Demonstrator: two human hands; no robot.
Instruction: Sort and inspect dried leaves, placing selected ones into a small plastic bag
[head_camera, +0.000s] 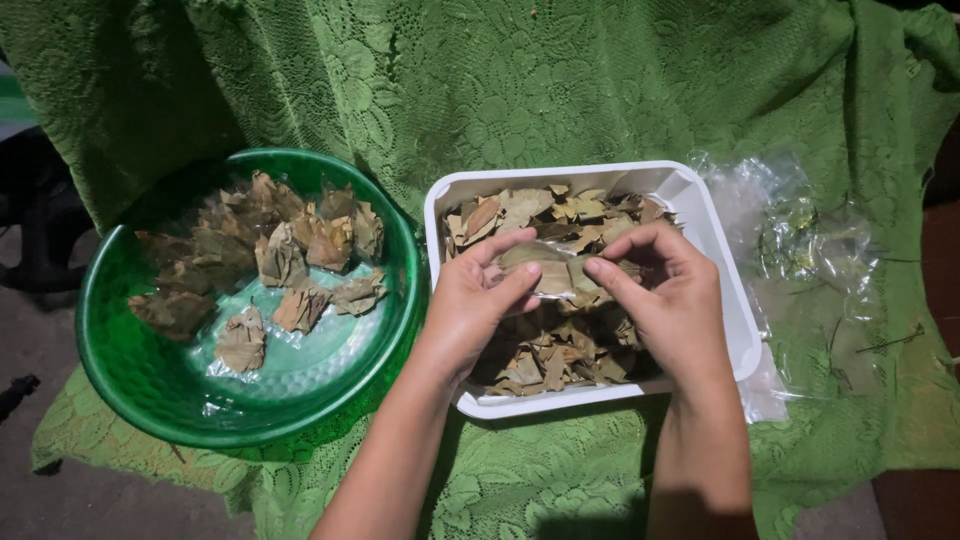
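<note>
Hands meet over the white tray (705, 225) of loose dried leaves (560, 350): left hand (475, 300) and right hand (670, 295) pinch a small clear packet of leaves (545, 270) between thumbs and fingertips, just above the pile. Judged best practice — grip the packet's top edge evenly, keep it level over the tray. Filled packets (290, 270) lie in the green bowl (130, 390); clear bags (810, 250) rest on the green lace cloth (560, 90).
</note>
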